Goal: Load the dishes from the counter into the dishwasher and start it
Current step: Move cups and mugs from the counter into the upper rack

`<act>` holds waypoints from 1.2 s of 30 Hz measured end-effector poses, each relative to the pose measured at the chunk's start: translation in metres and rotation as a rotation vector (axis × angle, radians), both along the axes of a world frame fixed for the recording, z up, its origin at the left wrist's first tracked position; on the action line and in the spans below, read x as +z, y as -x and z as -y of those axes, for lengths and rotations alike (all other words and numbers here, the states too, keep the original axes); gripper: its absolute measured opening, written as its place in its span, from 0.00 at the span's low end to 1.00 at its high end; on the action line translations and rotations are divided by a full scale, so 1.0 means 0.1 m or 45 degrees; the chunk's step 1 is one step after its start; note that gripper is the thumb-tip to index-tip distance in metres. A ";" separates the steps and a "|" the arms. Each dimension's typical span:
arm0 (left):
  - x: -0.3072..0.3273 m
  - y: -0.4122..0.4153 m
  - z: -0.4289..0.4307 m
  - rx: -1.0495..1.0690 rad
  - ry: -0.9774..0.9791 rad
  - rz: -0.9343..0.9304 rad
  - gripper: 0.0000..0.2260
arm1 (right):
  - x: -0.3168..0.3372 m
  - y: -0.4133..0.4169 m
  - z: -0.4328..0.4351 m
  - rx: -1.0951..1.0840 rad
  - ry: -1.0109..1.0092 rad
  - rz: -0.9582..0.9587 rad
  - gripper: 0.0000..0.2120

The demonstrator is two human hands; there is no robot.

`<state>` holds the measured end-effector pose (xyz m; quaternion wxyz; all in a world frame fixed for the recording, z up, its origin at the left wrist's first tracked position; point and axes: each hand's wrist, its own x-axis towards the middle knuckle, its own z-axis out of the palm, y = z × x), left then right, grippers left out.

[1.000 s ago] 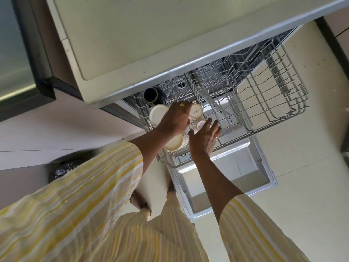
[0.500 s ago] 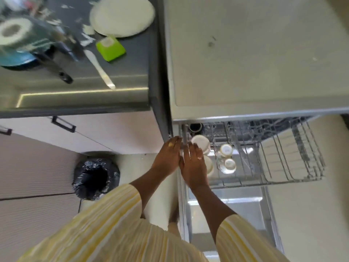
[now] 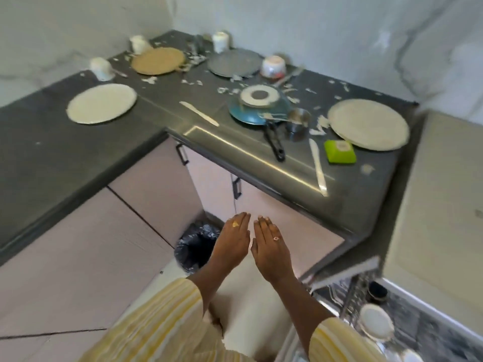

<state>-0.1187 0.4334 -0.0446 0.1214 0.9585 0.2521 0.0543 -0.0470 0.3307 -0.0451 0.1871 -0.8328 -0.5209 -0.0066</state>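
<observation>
Your left hand (image 3: pixel 233 242) and right hand (image 3: pixel 271 248) are flat and empty, fingers straight. Beyond them the counter (image 3: pixel 52 152) holds a blue pan (image 3: pixel 257 112) and a green box (image 3: pixel 339 152), label unreadable. The dishwasher rack (image 3: pixel 347 293) sits below-right of your right wrist.

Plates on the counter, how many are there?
4: left white plate by itself, brown plate and grey plate at the back, right white plate near the green box. None seems hidden.

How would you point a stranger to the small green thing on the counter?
Start at the dark counter and follow it to its right end. There, just in front of the large white plate and right of a white knife, lies the green dish. It alone is bright green and square.
</observation>
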 end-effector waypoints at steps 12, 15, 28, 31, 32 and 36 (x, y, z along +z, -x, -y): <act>0.49 0.17 -2.22 0.366 0.010 0.166 0.22 | 0.55 -0.23 -2.17 0.174 -0.054 0.177 0.29; 0.63 0.15 -2.66 0.390 -0.030 0.172 0.22 | 0.67 -0.32 -2.58 0.163 -0.096 0.223 0.27; 1.07 -0.41 -4.40 0.532 -0.176 0.144 0.23 | 1.20 -1.48 -4.44 0.089 -0.153 0.246 0.22; 1.07 -0.56 -4.77 0.603 -0.176 0.036 0.26 | 1.29 -1.87 -4.93 0.084 -0.161 0.238 0.20; 1.07 -0.62 -4.87 0.654 -0.146 0.037 0.25 | 1.31 -1.99 -5.08 0.079 -0.158 0.220 0.19; 1.03 -0.92 -5.15 0.769 -0.038 0.056 0.24 | 1.38 -2.50 -5.52 0.066 -0.151 0.149 0.21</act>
